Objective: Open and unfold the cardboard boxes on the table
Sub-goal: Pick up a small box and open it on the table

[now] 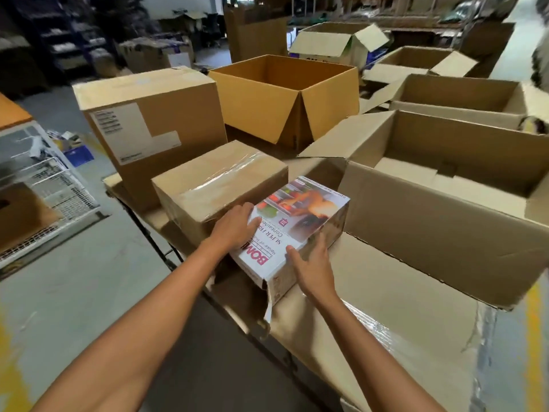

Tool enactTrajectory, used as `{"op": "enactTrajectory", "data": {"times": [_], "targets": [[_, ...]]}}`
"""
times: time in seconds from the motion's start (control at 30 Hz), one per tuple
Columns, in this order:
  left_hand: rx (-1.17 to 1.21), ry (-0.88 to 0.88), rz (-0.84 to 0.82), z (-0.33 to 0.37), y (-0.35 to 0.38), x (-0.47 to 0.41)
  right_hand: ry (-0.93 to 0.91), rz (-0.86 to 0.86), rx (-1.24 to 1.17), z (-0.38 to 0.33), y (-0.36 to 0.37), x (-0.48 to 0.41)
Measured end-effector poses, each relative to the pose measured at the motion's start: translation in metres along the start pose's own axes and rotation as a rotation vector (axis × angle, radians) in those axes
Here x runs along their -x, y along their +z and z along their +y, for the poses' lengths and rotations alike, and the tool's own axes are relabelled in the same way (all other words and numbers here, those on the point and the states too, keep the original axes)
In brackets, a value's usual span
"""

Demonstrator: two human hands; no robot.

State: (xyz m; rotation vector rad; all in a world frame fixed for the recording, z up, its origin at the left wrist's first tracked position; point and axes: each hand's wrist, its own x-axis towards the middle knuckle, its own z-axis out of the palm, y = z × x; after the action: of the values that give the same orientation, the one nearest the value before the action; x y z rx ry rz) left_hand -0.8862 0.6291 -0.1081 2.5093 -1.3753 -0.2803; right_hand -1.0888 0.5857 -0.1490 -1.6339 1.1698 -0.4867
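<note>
Printed box (300, 221), white with red lettering and a food photo, sits between both hands on the flattened cardboard (395, 307) that covers the table. Closed on top; near corner torn, a ripped flap (269, 304) hangs down below the right thumb.

Left hand (233, 230) grips the box's left edge: thumb on the top face, fingers curled over the edge. Right hand (315, 270) grips the near right corner: thumb on the top face, fingers wrapped down the right side. Both hands hold the box narrow and firm.

Just beyond the left fingers, touching the printed box: small brown box (219, 179), sealed with clear tape, contents hidden. Further past it, to the left: tall sealed box (154, 120) with a white label, closed, contents hidden.

Beyond the right fingers, to the right: large open box (439, 233), flaps out, inside only its own folded bottom flaps show. Straight ahead of both hands, well apart: orange-brown open box (285, 96), top flaps down outside, inner walls bare, floor hidden.

Further right and back: more open brown boxes (463, 96), contents cannot be told.

Far left of the left hand, on the floor: white wire rack (50, 185) and a blue crate (78, 156), crate contents blurred.
</note>
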Motion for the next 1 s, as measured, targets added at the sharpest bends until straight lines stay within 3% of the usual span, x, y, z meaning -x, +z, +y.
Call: {"op": "enactTrajectory", "data": {"times": [0.13,0.27,0.5,0.67,0.8,0.9,1.0], "targets": [[-0.023,-0.024,-0.033,0.001,0.009,-0.006,0.222,-0.087,-0.251,0.003,0.019,0.003],[0.061,-0.004,-0.128,-0.005,-0.001,-0.007,0.250,-0.024,-0.429,-0.001,0.025,0.015],[0.407,0.046,-0.296,-0.021,-0.012,0.008,0.294,0.014,-0.615,0.012,0.030,0.029],[0.522,0.106,-0.331,-0.017,-0.003,0.028,0.216,0.113,-0.587,-0.011,0.010,0.076],[0.669,-0.025,-0.369,0.016,-0.006,0.044,0.143,0.305,-0.413,-0.015,-0.024,0.104],[0.869,-0.082,-0.510,0.037,-0.017,0.056,0.098,0.399,-0.386,-0.022,-0.060,0.125],[0.994,-0.025,-0.641,0.059,-0.036,0.072,0.031,0.419,-0.433,-0.032,-0.098,0.141]]}}
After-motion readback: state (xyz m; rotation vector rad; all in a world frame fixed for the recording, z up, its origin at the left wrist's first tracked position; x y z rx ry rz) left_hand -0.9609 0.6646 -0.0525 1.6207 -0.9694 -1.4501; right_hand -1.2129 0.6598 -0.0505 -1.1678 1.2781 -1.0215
